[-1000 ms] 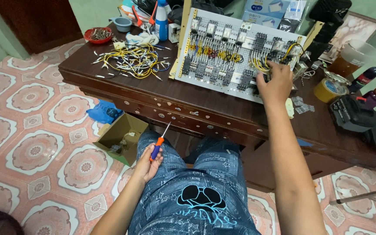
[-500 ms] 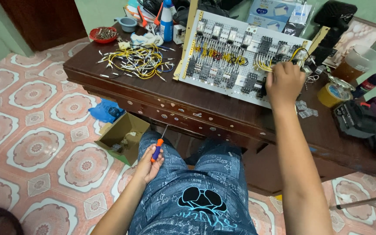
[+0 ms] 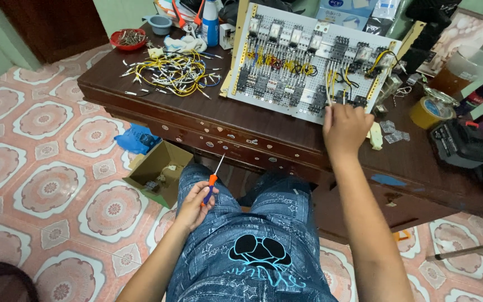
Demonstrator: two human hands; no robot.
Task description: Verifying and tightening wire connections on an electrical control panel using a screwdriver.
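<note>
Left to right. One open cardboard box (image 3: 157, 170) sits on the tiled floor beside a blue cloth (image 3: 135, 138), within reach below the surface (image 3: 208, 120). The left hand (image 3: 194, 202) rests on the knee, its grip closed around one orange-handled screwdriver (image 3: 212, 180), blade pointing up and away, seemingly parked while not in use. One heap of yellow wire jumpers (image 3: 174, 70) lies on the surface. One wiring panel (image 3: 308, 56) leans upright, facing the person. The right hand (image 3: 345, 126) meets its lower edge, fingers curled at a yellow wire; what that grip holds cannot be told. One roll of tape (image 3: 427, 112) lies farther right.
</note>
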